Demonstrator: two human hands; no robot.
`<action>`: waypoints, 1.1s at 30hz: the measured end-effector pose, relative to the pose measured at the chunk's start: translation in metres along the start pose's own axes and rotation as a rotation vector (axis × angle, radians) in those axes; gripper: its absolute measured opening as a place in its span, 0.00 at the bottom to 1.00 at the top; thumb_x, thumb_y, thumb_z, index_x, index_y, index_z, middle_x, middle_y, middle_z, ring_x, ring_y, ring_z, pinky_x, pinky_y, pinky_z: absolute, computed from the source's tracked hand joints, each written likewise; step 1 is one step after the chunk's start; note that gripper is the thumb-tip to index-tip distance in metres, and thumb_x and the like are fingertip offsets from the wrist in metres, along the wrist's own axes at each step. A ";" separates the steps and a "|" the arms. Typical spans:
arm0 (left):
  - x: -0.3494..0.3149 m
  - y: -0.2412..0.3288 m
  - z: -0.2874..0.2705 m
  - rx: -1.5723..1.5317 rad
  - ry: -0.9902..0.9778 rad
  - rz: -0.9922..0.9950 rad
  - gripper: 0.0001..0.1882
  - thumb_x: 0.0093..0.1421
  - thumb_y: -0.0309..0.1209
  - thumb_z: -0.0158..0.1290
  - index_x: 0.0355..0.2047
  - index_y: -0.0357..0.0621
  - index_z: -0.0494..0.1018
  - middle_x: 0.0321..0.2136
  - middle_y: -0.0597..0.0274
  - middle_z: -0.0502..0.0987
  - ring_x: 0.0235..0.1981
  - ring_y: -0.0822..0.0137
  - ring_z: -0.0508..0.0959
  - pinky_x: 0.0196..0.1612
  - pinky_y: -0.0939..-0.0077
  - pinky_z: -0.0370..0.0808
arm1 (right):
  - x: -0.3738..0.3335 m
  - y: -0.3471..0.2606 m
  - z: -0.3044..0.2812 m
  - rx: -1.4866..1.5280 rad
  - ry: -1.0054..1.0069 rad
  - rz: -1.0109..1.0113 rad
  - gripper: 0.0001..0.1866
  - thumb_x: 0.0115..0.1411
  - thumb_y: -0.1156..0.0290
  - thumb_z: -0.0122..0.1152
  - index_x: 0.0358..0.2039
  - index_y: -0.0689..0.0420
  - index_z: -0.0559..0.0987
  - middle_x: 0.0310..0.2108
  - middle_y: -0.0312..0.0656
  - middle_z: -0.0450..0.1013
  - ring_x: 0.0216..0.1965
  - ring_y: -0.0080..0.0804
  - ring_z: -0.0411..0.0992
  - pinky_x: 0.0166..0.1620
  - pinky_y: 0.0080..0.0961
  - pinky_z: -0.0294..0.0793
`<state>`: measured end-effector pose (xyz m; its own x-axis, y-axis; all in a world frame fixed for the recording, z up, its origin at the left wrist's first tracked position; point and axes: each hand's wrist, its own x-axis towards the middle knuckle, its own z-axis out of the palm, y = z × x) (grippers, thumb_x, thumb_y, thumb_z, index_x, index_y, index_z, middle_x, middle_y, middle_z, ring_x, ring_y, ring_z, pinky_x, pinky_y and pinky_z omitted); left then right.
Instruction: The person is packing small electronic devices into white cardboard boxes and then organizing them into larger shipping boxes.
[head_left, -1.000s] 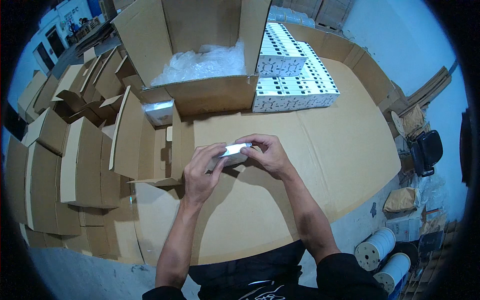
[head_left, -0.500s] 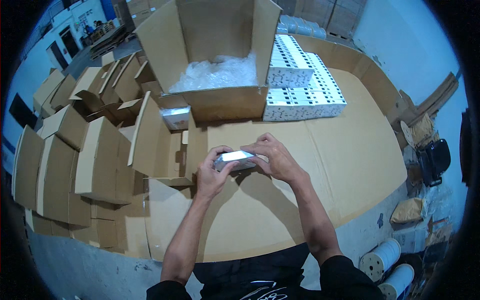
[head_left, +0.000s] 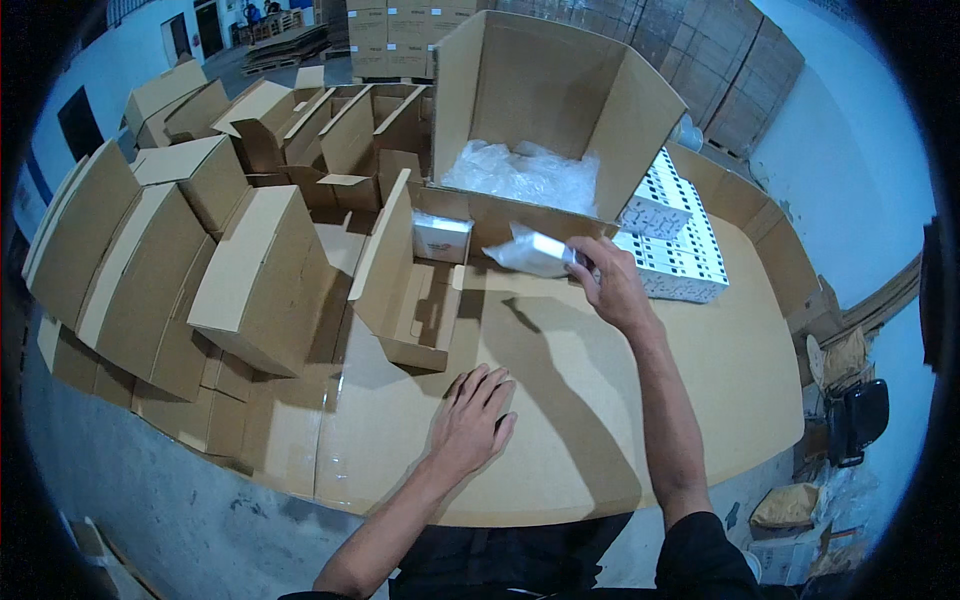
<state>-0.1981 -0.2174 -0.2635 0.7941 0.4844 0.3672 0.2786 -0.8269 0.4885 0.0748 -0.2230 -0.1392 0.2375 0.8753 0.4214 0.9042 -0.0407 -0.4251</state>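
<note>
A small white box in a clear plastic wrapping [head_left: 538,254] hangs from my right hand [head_left: 612,280], which grips its right end. It is up in front of the large open carton [head_left: 560,90], with the loose end of the wrapping pointing left. My left hand [head_left: 470,422] lies on the cardboard tabletop [head_left: 580,420], palm down and fingers stretched out, holding nothing. Just beyond that hand stands a smaller open carton [head_left: 378,270]. One wrapped white box [head_left: 441,238] sits at its far end. Clear plastic wrappings [head_left: 520,168] fill the large carton.
Stacked white patterned boxes [head_left: 672,272] stand right of the large carton. Several open brown cartons [head_left: 255,280] crowd the left side. A raised cardboard edge [head_left: 775,230] borders the table at the far right. A black chair [head_left: 860,415] is on the floor beyond.
Both hands were on a small box over the table's middle. Now my right hand holds a wrapped box farther away, and my left hand has let go and lies nearer me. The view has swung left.
</note>
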 end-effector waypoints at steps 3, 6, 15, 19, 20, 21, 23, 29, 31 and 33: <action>0.002 -0.004 0.001 -0.032 0.036 -0.001 0.23 0.58 0.32 0.60 0.53 0.41 0.73 0.57 0.55 0.72 0.63 0.52 0.67 0.67 0.56 0.63 | 0.028 -0.013 0.043 0.215 0.226 -0.112 0.17 0.58 0.81 0.64 0.49 0.60 0.78 0.34 0.53 0.78 0.36 0.46 0.79 0.41 0.37 0.78; 0.006 -0.008 0.002 -0.068 0.060 0.002 0.20 0.58 0.31 0.60 0.50 0.42 0.75 0.56 0.57 0.73 0.62 0.53 0.67 0.66 0.56 0.64 | 0.050 -0.022 0.082 0.380 0.204 -0.055 0.16 0.59 0.79 0.66 0.49 0.62 0.78 0.38 0.50 0.81 0.39 0.38 0.82 0.44 0.31 0.80; 0.011 -0.010 -0.002 -0.105 0.056 -0.018 0.17 0.57 0.31 0.59 0.47 0.41 0.76 0.53 0.57 0.74 0.61 0.55 0.69 0.64 0.57 0.66 | 0.082 -0.036 0.093 0.313 -0.033 0.025 0.13 0.61 0.78 0.64 0.47 0.62 0.78 0.37 0.52 0.81 0.39 0.41 0.81 0.44 0.34 0.78; 0.012 -0.011 0.004 -0.080 0.069 -0.001 0.18 0.59 0.32 0.58 0.48 0.40 0.76 0.54 0.56 0.73 0.61 0.54 0.68 0.63 0.55 0.66 | 0.091 -0.042 0.101 0.153 0.031 -0.187 0.13 0.58 0.79 0.63 0.45 0.63 0.79 0.34 0.53 0.77 0.33 0.48 0.76 0.41 0.38 0.77; 0.013 -0.011 0.006 -0.081 0.068 0.002 0.18 0.59 0.32 0.58 0.48 0.40 0.76 0.54 0.56 0.73 0.61 0.54 0.68 0.63 0.55 0.66 | 0.093 -0.043 0.103 0.067 0.032 -0.211 0.13 0.59 0.78 0.63 0.45 0.63 0.78 0.36 0.53 0.76 0.36 0.51 0.76 0.43 0.41 0.76; 0.013 -0.011 0.009 -0.092 0.086 -0.005 0.18 0.59 0.32 0.58 0.49 0.41 0.76 0.55 0.56 0.73 0.61 0.54 0.68 0.63 0.55 0.66 | 0.094 -0.044 0.105 -0.019 0.034 -0.236 0.13 0.59 0.78 0.63 0.45 0.63 0.78 0.37 0.54 0.76 0.39 0.53 0.76 0.45 0.43 0.76; 0.010 -0.012 0.010 -0.099 0.099 -0.018 0.18 0.59 0.32 0.57 0.49 0.41 0.76 0.55 0.57 0.72 0.61 0.54 0.68 0.63 0.55 0.66 | 0.095 -0.052 0.115 -0.042 0.001 -0.216 0.12 0.58 0.78 0.62 0.44 0.63 0.77 0.39 0.55 0.75 0.44 0.57 0.74 0.48 0.48 0.74; 0.009 -0.010 0.007 -0.097 0.039 -0.040 0.18 0.60 0.32 0.57 0.51 0.41 0.76 0.57 0.56 0.72 0.63 0.53 0.66 0.65 0.56 0.66 | 0.090 -0.047 0.145 -0.141 -0.017 -0.222 0.09 0.58 0.78 0.63 0.40 0.63 0.77 0.38 0.55 0.74 0.44 0.56 0.73 0.50 0.48 0.74; 0.007 -0.011 0.009 -0.119 0.052 -0.044 0.19 0.60 0.32 0.57 0.51 0.41 0.76 0.57 0.56 0.72 0.63 0.53 0.67 0.65 0.55 0.66 | 0.091 -0.045 0.152 -0.168 0.018 -0.237 0.09 0.57 0.77 0.64 0.38 0.63 0.76 0.37 0.55 0.74 0.42 0.56 0.72 0.49 0.48 0.74; 0.007 -0.011 0.006 -0.117 0.043 -0.051 0.19 0.60 0.32 0.57 0.51 0.42 0.76 0.57 0.56 0.72 0.63 0.53 0.67 0.65 0.55 0.66 | 0.090 -0.048 0.154 -0.143 0.013 -0.196 0.07 0.55 0.78 0.65 0.34 0.64 0.78 0.37 0.54 0.74 0.42 0.54 0.72 0.48 0.46 0.74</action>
<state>-0.1926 -0.2067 -0.2716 0.7560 0.5389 0.3715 0.2514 -0.7631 0.5954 -0.0015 -0.0678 -0.2045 0.0562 0.8669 0.4952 0.9742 0.0610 -0.2172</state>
